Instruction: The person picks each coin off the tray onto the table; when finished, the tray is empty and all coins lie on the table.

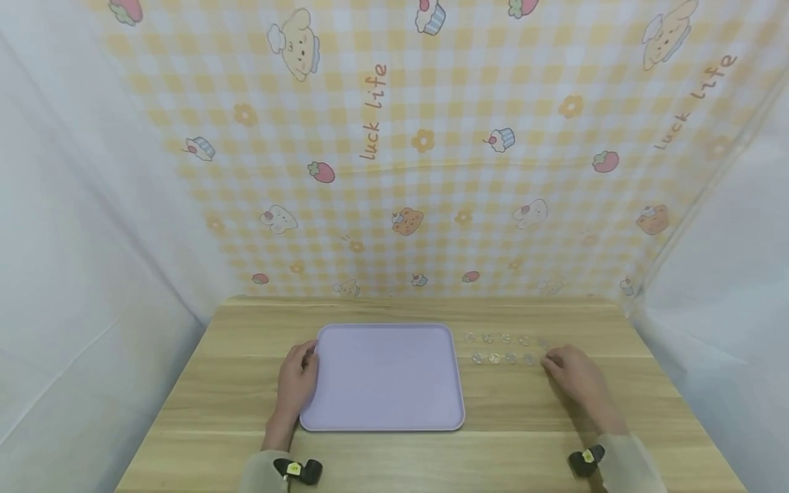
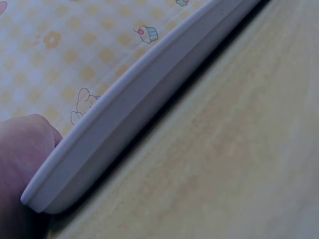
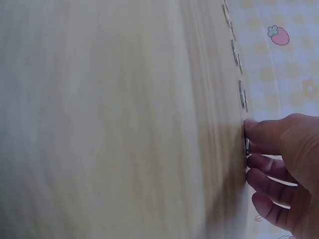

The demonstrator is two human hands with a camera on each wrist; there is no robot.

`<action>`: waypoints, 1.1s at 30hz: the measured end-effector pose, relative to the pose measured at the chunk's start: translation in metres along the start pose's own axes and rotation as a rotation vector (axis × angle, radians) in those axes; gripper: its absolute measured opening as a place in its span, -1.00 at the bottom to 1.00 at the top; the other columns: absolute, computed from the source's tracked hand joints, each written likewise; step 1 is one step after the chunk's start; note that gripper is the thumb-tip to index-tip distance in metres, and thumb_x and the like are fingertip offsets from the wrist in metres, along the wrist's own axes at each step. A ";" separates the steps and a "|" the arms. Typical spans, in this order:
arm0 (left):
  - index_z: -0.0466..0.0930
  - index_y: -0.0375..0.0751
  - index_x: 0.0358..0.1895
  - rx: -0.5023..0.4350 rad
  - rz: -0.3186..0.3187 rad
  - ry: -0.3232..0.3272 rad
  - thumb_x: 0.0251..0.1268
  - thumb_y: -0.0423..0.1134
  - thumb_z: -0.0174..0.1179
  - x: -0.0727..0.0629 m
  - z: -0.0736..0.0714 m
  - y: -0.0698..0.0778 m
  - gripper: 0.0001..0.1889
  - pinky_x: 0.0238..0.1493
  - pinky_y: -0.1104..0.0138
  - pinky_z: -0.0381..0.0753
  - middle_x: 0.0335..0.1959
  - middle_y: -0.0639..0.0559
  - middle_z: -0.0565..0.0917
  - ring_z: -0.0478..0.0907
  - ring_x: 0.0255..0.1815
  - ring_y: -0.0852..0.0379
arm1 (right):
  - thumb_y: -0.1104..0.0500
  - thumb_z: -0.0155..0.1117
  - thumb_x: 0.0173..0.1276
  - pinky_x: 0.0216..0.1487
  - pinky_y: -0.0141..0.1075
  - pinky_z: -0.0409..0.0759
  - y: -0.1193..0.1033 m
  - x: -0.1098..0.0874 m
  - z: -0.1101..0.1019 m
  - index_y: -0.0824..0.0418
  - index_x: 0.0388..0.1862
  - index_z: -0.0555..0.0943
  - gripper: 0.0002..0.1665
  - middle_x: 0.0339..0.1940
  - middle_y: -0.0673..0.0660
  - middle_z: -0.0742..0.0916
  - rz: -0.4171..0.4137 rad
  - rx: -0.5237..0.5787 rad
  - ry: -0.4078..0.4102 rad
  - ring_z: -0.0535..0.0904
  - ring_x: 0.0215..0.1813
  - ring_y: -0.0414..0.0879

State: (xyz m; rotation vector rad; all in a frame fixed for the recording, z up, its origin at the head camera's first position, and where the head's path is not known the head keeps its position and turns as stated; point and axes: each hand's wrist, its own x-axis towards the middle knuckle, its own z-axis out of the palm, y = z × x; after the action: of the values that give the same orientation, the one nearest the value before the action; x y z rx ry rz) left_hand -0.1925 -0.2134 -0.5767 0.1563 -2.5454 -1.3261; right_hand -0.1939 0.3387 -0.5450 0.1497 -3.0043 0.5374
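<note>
A pale purple tray (image 1: 383,376) lies flat on the wooden table. My left hand (image 1: 298,376) rests along its left side, fingers loosely bent, the thumb side right at the rim. The left wrist view shows part of that hand against the tray's outer wall (image 2: 124,104). To the tray's right, small clear round pieces (image 1: 494,358) lie in two rows. My right hand (image 1: 576,373) is at the right end of the nearer row. Between its thumb and index finger it pinches a clear round piece (image 3: 246,144), seen edge-on and partly hidden.
The wooden table (image 1: 382,459) extends around the tray on all sides. A yellow checked cloth (image 1: 425,185) with cartoon prints hangs behind its far edge. White sheets (image 1: 80,274) close off both sides. Each wrist carries a small black camera (image 1: 585,460).
</note>
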 end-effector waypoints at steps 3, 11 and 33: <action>0.53 -0.26 0.26 0.004 -0.001 -0.005 0.50 -0.31 0.02 0.000 0.001 0.000 -0.65 0.00 0.25 0.56 0.02 -0.14 0.62 0.52 -0.05 0.04 | 0.10 0.29 0.38 -0.07 0.18 0.59 0.000 0.000 0.001 0.30 -0.15 0.73 -0.73 -0.21 0.27 0.72 0.017 0.002 -0.002 0.64 -0.14 0.19; 0.53 -0.27 0.27 0.003 -0.005 -0.008 0.51 -0.30 0.02 0.000 0.001 0.002 -0.64 0.04 0.17 0.56 0.05 -0.16 0.62 0.53 -0.01 0.00 | 0.08 0.26 0.42 -0.04 0.19 0.59 0.000 -0.005 0.005 0.36 -0.04 0.68 -0.64 -0.15 0.30 0.70 0.039 0.053 0.026 0.63 -0.10 0.22; 0.53 -0.23 0.28 0.005 -0.009 -0.008 0.53 -0.28 -0.01 -0.002 -0.001 0.002 -0.64 0.00 0.22 0.55 0.05 -0.14 0.61 0.53 -0.04 0.03 | -0.13 0.32 0.35 -0.07 0.17 0.59 -0.007 -0.015 0.004 0.40 0.12 0.57 -0.35 -0.06 0.36 0.68 0.039 0.081 0.058 0.61 -0.07 0.21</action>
State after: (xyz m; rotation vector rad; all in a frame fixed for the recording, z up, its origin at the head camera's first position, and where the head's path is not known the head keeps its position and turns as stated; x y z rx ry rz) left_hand -0.1903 -0.2124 -0.5753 0.1643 -2.5583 -1.3265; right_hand -0.1781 0.3321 -0.5478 0.0796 -2.9363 0.6564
